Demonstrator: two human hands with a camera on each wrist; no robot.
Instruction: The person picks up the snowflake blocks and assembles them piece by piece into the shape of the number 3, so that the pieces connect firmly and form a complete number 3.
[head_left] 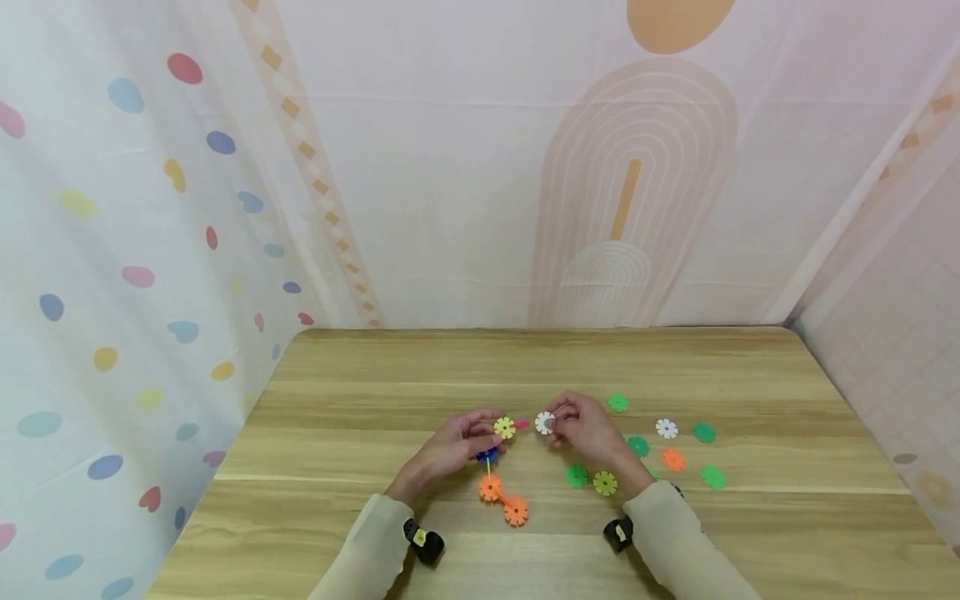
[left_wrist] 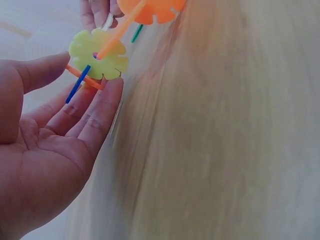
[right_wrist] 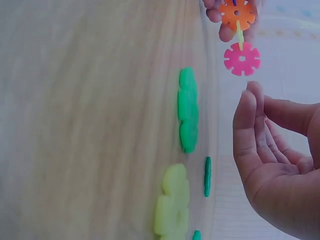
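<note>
Wooden table [head_left: 337, 433], patterned curtains behind: the left hand [head_left: 450, 450] pinches a chain of slotted discs [head_left: 498, 467]; the right hand [head_left: 581, 429] pinches a white disc [head_left: 544, 422] beside it. Light, stiff plastic, best gripped by the rims. Loose discs [head_left: 667, 454] lie rightward.

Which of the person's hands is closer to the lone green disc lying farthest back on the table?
The right hand. It sits just beside the green disc, while the left hand is farther off, holding the joined discs.
</note>
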